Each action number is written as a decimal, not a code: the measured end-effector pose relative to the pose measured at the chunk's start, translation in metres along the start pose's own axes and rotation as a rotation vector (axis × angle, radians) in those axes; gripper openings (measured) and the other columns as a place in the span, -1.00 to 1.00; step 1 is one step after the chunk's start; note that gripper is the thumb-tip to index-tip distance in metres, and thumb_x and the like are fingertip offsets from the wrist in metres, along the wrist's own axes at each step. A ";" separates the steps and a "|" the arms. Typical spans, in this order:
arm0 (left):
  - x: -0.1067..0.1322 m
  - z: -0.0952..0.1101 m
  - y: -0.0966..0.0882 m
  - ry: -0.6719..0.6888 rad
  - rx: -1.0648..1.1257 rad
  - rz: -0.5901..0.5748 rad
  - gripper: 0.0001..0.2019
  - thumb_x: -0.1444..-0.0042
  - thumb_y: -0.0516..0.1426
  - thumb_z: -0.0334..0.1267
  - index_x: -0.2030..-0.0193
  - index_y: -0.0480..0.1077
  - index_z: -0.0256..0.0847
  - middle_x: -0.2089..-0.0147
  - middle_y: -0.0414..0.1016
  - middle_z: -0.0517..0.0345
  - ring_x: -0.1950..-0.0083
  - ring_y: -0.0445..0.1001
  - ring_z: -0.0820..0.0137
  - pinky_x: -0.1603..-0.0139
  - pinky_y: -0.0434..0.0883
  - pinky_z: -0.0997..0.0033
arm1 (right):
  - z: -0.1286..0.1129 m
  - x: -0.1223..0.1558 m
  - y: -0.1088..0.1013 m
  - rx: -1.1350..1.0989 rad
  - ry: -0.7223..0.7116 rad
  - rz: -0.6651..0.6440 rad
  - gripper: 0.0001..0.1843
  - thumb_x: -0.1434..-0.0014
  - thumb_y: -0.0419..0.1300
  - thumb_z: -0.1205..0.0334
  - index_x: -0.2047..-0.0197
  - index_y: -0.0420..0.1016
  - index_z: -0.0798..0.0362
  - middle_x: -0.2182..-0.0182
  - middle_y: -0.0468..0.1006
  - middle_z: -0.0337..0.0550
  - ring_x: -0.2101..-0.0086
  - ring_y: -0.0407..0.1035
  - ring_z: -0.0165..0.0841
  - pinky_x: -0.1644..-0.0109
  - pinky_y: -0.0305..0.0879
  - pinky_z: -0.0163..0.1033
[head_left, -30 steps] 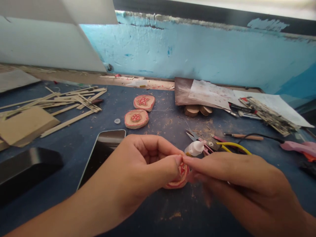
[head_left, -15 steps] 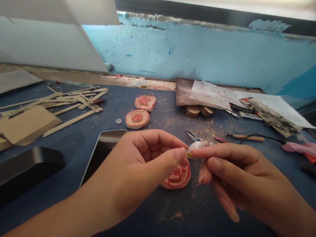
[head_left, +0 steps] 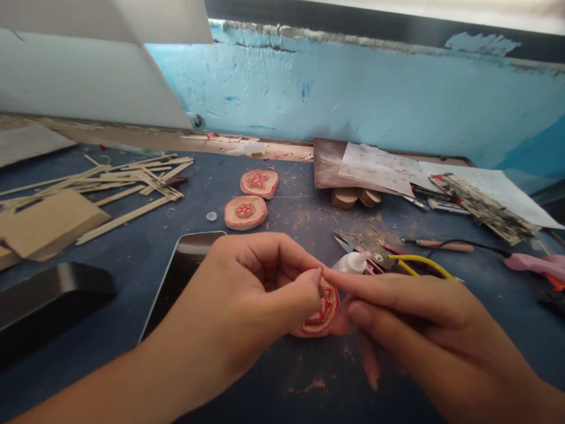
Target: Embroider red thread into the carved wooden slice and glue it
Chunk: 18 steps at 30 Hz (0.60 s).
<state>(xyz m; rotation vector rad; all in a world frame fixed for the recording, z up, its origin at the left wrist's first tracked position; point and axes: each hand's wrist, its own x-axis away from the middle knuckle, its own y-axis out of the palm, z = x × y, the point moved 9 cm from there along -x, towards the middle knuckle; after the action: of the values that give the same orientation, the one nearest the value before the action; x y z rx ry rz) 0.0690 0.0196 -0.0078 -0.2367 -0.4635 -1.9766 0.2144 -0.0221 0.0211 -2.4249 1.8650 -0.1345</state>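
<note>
Far left on my feed, pale sticks [head_left: 123, 220] lie piled by a wood block [head_left: 53, 224] on the table [head_left: 282, 383], with a dark phone [head_left: 170, 285] to their right, partly covered by my left hand [head_left: 247, 300]. That hand's thumb and index tips are pressed together above a red-painted wood slice [head_left: 325, 315], and I can't tell whether anything thin sits between them. A white bottle [head_left: 352, 263] shows just behind the slice, and my right hand [head_left: 432, 318] stretches its index finger to those tips, thumb apart, its grip unclear to me, with yellow-handled pliers [head_left: 415, 258] beyond it.
</note>
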 end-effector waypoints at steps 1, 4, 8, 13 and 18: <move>-0.001 0.000 -0.003 0.008 -0.019 0.014 -0.89 -0.01 0.46 -0.39 0.41 0.69 -0.09 0.45 0.71 0.27 0.44 0.64 0.44 0.40 0.54 0.64 | -0.009 0.001 -0.001 0.112 -0.094 0.022 -0.60 -0.40 0.34 0.32 -0.19 0.77 -0.29 0.46 0.73 -0.29 0.54 0.56 -0.49 0.42 0.49 -0.50; -0.007 0.006 -0.015 0.075 -0.067 0.078 -0.90 -0.12 0.46 -0.28 0.38 0.68 -0.12 0.41 0.70 0.28 0.42 0.58 0.51 0.40 0.48 0.68 | -0.022 0.007 -0.003 0.324 -0.258 0.080 -0.56 -0.37 0.35 0.36 -0.24 0.75 -0.19 0.36 0.79 -0.27 0.48 0.62 -0.46 0.30 0.58 -0.46; -0.016 0.006 -0.023 0.090 0.039 0.123 -0.82 -0.05 0.52 -0.27 0.32 0.62 -0.12 0.41 0.66 0.32 0.47 0.50 0.58 0.41 0.41 0.69 | -0.002 0.004 -0.007 0.145 -0.059 0.083 -0.68 -0.42 0.34 0.26 -0.18 0.74 -0.20 0.44 0.73 -0.30 0.55 0.57 -0.47 0.43 0.52 -0.45; -0.014 0.010 -0.017 0.113 -0.069 0.046 -0.76 -0.10 0.53 -0.19 0.42 0.60 -0.15 0.45 0.65 0.33 0.45 0.51 0.60 0.38 0.42 0.73 | 0.029 0.005 -0.003 -0.377 0.261 0.072 -0.73 -0.42 0.42 0.01 0.17 0.51 -0.01 0.35 0.72 -0.22 0.62 0.48 -0.56 0.58 0.24 -0.57; -0.006 0.017 -0.008 0.186 -0.326 0.039 -0.89 -0.30 0.39 -0.13 0.20 0.77 -0.05 0.25 0.80 0.23 0.24 0.67 0.45 0.25 0.51 0.69 | 0.036 0.006 0.003 -0.546 0.334 0.004 -0.75 -0.48 0.36 0.00 0.08 0.50 0.00 0.30 0.71 -0.26 0.59 0.51 -0.60 0.56 0.20 -0.61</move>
<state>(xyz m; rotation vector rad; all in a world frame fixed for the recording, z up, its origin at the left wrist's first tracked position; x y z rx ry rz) 0.0635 0.0347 0.0035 -0.2602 -0.0150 -2.0072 0.2171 -0.0280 -0.0147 -2.8964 2.2983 -0.0314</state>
